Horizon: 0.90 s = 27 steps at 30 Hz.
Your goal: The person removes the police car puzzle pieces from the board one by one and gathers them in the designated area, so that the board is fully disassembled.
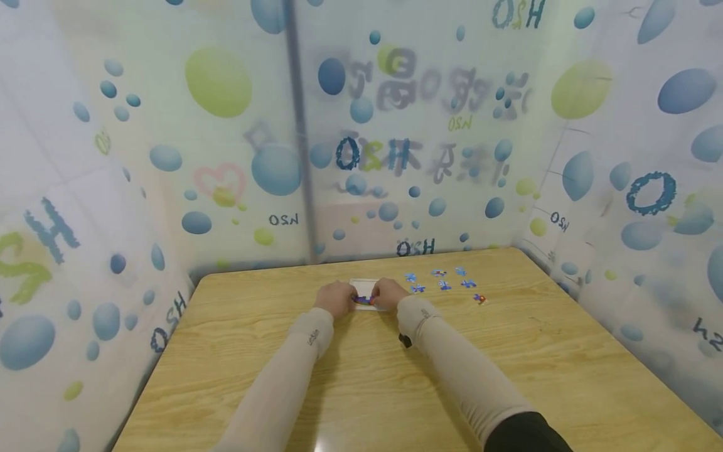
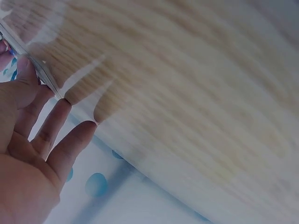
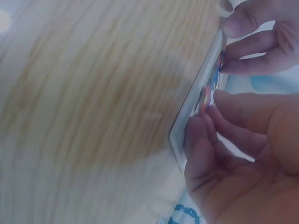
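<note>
A small white puzzle tray (image 1: 364, 287) lies near the far edge of the table, between both hands. Along its near side sits a strip of blue and multicoloured puzzle pieces (image 1: 363, 301). My left hand (image 1: 336, 299) grips the tray's left side, its thumb at the rim and other fingertips down at the tabletop in the left wrist view. At the tray's right end, my right hand (image 3: 243, 154) pinches a reddish puzzle piece (image 3: 204, 101) between thumb and fingers, low over the tray. The fingers partly hide that piece.
Several loose puzzle pieces (image 1: 444, 285), mostly blue, lie spread right of the tray; one red and orange piece (image 1: 479, 299) is nearest me. The wooden table (image 1: 361, 389) meets a curtain (image 1: 361, 213) printed with blue and green drops at the back and sides.
</note>
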Motion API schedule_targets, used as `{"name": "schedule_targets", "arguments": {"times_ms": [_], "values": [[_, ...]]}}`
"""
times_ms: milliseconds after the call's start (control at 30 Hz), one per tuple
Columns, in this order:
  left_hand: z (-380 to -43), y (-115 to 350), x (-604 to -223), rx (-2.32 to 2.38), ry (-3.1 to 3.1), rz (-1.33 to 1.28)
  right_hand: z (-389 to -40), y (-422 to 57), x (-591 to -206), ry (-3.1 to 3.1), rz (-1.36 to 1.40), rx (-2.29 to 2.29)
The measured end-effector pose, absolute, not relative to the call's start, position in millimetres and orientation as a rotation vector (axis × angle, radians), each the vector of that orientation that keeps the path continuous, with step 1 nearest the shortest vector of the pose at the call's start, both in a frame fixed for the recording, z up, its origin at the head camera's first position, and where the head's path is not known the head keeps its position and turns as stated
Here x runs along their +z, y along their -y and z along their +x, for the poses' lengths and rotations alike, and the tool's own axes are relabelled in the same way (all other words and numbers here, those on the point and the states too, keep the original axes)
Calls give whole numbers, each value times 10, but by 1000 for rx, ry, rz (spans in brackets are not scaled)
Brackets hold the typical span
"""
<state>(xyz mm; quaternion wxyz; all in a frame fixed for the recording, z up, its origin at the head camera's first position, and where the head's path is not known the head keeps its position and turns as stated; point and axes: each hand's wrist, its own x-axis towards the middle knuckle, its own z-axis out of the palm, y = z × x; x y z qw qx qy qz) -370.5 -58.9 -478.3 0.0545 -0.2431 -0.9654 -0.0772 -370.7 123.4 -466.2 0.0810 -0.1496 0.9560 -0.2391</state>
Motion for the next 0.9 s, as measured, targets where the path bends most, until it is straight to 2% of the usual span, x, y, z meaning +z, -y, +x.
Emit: {"name": "schedule_targets", "arguments": {"times_ms": [367,900], "values": [[-3699,571,-4781,-139,2934,-717,-3669,-1110,-4635,-2911,-242,-808],[-3717,609,-4848,-146,2883,-696,-3755,-1306,-4762,-2497,-63,-1477]]}}
